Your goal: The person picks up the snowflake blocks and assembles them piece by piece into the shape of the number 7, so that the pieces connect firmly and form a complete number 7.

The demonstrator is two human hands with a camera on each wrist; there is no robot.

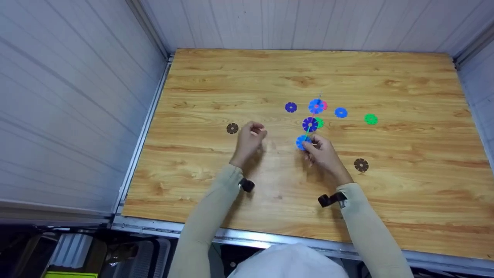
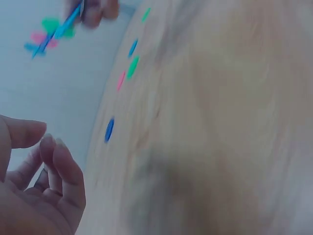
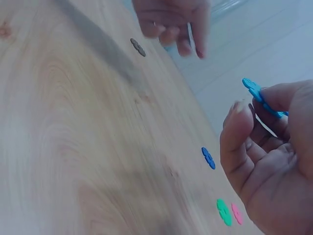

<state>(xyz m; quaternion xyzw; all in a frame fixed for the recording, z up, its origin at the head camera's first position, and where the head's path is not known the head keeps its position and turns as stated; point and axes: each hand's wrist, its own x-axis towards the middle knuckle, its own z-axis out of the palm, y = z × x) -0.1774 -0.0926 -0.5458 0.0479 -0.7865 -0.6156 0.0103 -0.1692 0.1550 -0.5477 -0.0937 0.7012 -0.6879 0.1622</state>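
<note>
Presently the right hand (image 1: 325,155) pinches a blue disc (image 1: 300,143), linked discs (image 1: 306,125) beyond its fingers; the left hand (image 1: 248,141) curls loosely, a brown disc (image 1: 230,130) beside its fingers.

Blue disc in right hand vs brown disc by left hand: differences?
Position: the blue disc is pinched in the right hand, off the table; the brown disc lies flat on it.
Joining: the blue disc ends a chain of linked discs; the brown disc lies loose.
Shared: both are round with notched rims.
</note>
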